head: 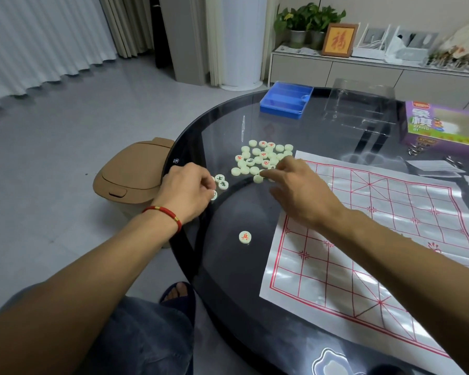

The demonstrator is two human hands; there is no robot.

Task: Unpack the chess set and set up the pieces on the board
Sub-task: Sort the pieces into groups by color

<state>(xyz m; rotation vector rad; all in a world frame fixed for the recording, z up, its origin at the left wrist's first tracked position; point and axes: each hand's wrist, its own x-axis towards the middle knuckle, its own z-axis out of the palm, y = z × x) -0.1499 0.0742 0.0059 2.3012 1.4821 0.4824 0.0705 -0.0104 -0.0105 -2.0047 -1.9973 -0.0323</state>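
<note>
At centre frame, a pile of xiangqi discs [263, 159] lies on the glass tabletop [228, 266] beside the paper board [377, 234]. Right hand [301, 190] pinches one at the pile's edge; left hand [187, 190] pinches another. Small, hard, likely slippery: best gripped by the rim.

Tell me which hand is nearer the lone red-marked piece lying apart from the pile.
Left, narrowly. The left hand is up and left of the lone red-marked piece, by the table edge. The right hand is up and right of it, fingertips in the pile.
</note>
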